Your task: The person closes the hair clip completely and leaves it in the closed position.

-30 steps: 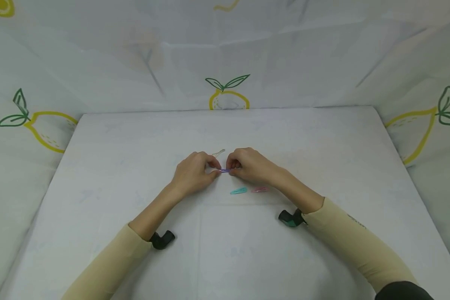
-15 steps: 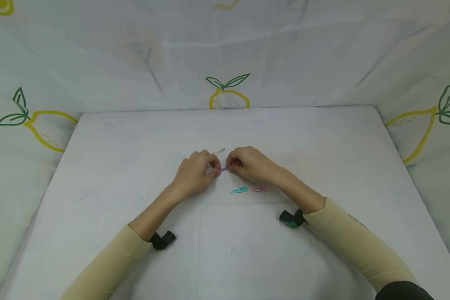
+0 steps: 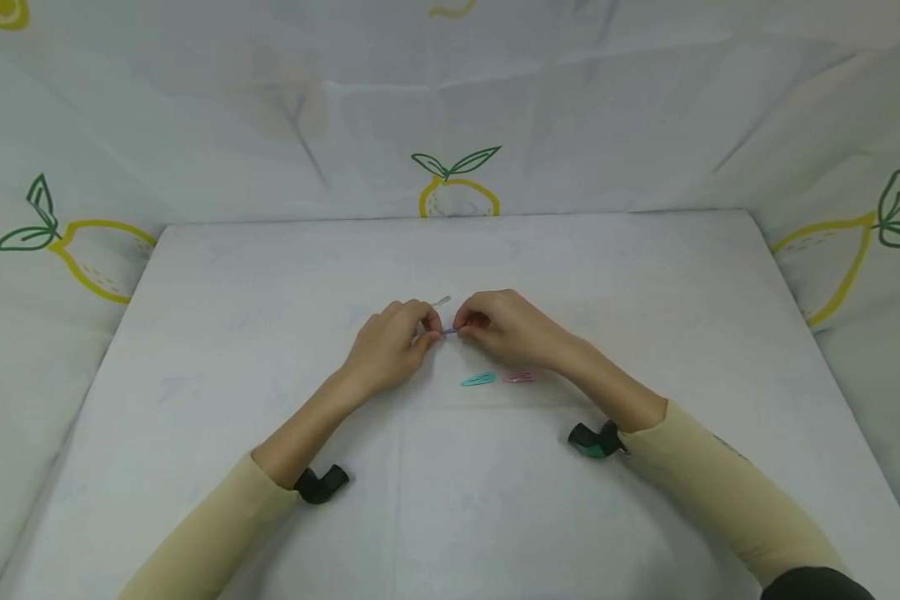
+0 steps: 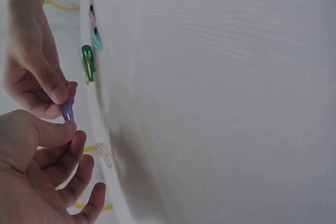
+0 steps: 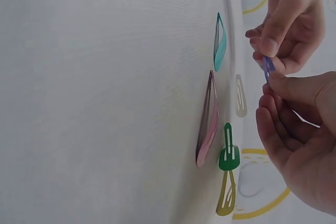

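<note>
Between both hands is a small purple snap hair clip (image 3: 450, 331), lifted off the table. My left hand (image 3: 390, 343) pinches one end between thumb and index finger; its other fingers spread loosely in the left wrist view. At the opposite end, my right hand (image 3: 506, 327) pinches the clip with thumb and forefinger, the rest curled beneath. Fingertips cover both ends of the clip. On the table nearer the body lie a teal hair clip (image 3: 478, 379) and a pink hair clip (image 3: 520, 377). Behind the hands lies a whitish clip (image 3: 442, 301), partly hidden by the left hand.
The right wrist view also shows a green clip (image 5: 229, 153) and a yellow clip (image 5: 226, 195), overlapping; the right hand hides them in the head view. A white cloth covers the table (image 3: 450, 517), and a lemon-print curtain (image 3: 450, 100) surrounds it.
Both hands, with the purple clip, have shifted slightly away from the body. The clip first showed two separate strips and now looks like one thin line. The right forearm has moved a little right.
</note>
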